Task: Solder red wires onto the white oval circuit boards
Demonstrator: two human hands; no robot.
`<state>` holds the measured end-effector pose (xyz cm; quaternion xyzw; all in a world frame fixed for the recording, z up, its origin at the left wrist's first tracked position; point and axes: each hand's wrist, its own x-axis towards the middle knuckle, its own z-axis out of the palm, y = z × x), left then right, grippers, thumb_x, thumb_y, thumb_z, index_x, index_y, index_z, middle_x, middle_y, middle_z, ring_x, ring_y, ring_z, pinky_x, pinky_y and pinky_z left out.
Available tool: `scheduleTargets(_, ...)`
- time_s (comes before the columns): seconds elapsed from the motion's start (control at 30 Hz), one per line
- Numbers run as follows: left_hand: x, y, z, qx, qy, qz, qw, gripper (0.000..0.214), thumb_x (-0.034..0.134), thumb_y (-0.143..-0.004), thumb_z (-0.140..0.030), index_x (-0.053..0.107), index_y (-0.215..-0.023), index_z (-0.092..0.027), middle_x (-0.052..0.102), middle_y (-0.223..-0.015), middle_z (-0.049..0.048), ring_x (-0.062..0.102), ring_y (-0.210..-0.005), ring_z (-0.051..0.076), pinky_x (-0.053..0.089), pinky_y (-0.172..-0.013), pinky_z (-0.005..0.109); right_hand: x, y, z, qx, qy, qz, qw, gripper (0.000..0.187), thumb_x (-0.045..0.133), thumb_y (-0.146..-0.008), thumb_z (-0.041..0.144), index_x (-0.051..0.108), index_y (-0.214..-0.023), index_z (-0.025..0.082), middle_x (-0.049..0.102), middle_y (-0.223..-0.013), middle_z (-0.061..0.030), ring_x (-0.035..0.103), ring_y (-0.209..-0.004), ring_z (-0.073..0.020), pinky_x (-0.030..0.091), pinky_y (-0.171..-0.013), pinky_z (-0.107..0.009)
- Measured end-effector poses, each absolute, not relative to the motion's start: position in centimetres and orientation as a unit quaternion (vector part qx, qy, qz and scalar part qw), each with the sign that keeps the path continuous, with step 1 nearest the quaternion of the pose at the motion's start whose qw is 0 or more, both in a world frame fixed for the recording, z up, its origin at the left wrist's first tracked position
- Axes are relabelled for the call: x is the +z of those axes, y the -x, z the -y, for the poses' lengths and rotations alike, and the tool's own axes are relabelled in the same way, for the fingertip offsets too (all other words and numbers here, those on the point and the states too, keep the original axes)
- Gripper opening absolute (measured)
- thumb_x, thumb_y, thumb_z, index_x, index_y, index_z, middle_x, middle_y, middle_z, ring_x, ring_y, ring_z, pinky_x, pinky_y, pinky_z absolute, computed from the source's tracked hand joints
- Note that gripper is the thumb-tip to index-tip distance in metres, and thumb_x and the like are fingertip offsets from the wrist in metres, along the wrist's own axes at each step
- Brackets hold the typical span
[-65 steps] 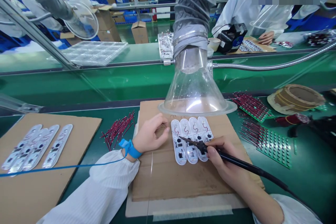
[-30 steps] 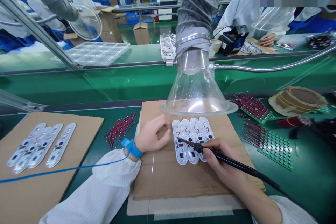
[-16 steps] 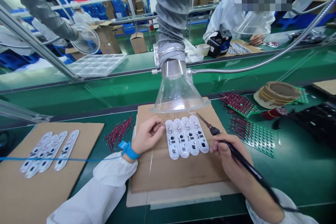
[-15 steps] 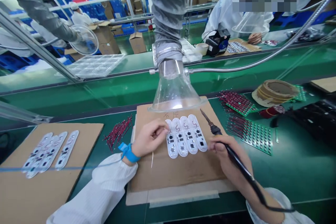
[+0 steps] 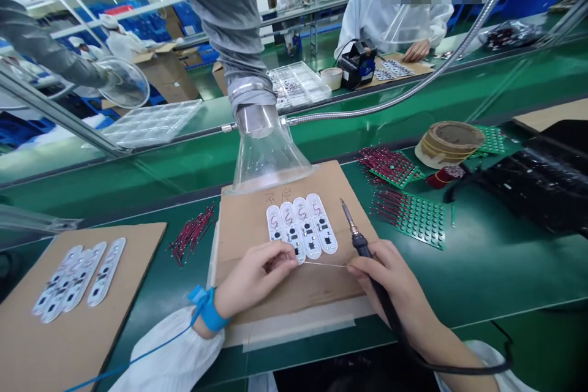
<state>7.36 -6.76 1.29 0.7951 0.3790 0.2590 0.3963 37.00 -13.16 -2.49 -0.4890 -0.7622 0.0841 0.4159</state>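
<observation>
My right hand (image 5: 397, 278) is wrapped round a soldering iron (image 5: 361, 242), its bare tip pointing up and away from me. A thin strand of solder wire (image 5: 324, 264) runs from the fingertips of my left hand (image 5: 257, 272) across to the fingertips of my right. My left fingers are pinched together at the near ends of several white oval circuit boards (image 5: 303, 229), partly covering the leftmost ones. These boards lie side by side on a cardboard sheet (image 5: 316, 297), each with short red wires at its far end. A blue strap (image 5: 209, 309) circles my left wrist.
A clear fume hood (image 5: 269, 156) hangs over the cardboard. Red wires (image 5: 193, 233) lie left, near a second cardboard sheet (image 5: 138, 257) with more white boards (image 5: 106, 272). Green panels (image 5: 420, 220), a tape roll (image 5: 448, 144) and a black bag (image 5: 542, 177) sit right. A co-worker (image 5: 381, 18) works opposite.
My left hand has moved toward me, from beside the boards to their near ends. The strand that dangled below it is now stretched across to my right fingertips. The view has shifted.
</observation>
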Motion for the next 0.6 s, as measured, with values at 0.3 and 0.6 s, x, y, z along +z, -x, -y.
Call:
scheduleTargets(0.3, -0.7, -6.0, 1.3, 0.445, -0.792, -0.344, 0.238, 0.008, 0.069, -0.101, -0.014, 0.066, -0.097, -0.02, 0.04, -0.069, -0.0082, 0.039, -0.057, 0.01, 0.034, -0.058, 0.021, -2.7, -39.2, 14.7, 0.173, 0.526, 0.662, 0.505, 0.025, 0.063, -0.112, 0.023, 0.061, -0.136, 0.029, 0.08, -0.094, -0.001, 0.082, -0.085, -0.0191, 0.066, -0.082, -0.029)
scheduleTargets(0.6, -1.6, -6.1, 2.2, 0.376, -0.846, -0.301, 0.23, 0.009, 0.066, -0.103, -0.013, 0.064, -0.101, -0.021, 0.04, -0.071, -0.0084, 0.041, -0.057, 0.009, 0.033, -0.056, 0.021, -3.4, -40.0, 15.6, 0.266, 0.528, 0.548, 0.592, 0.016, 0.071, -0.111, 0.037, 0.071, -0.101, 0.025, 0.075, -0.077, -0.0023, 0.074, -0.066, -0.0184, 0.059, -0.057, -0.026)
